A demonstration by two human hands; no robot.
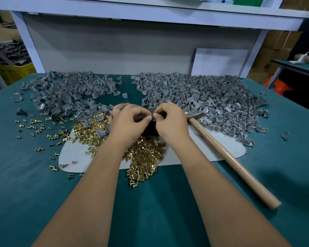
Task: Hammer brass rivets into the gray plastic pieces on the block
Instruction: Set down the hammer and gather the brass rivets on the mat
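Nearest me lie the brass rivets (143, 157), heaped across the white mat (185, 154) and green table (43, 193). Above them my left hand (127, 120) and right hand (169, 120) meet over the dark block (150, 130), fingertips pinching one small gray piece (151, 116) between them. The hammer (230, 157) lies untouched at my right. Beyond, gray plastic pieces (200, 98) are piled on both sides.

A teal-covered table (43, 193) carries two heaps of gray plastic pieces (203, 97), scattered brass rivets (144, 157), a pale mat (212, 148) (probably plastic), and a wooden-handled hammer (234, 161).
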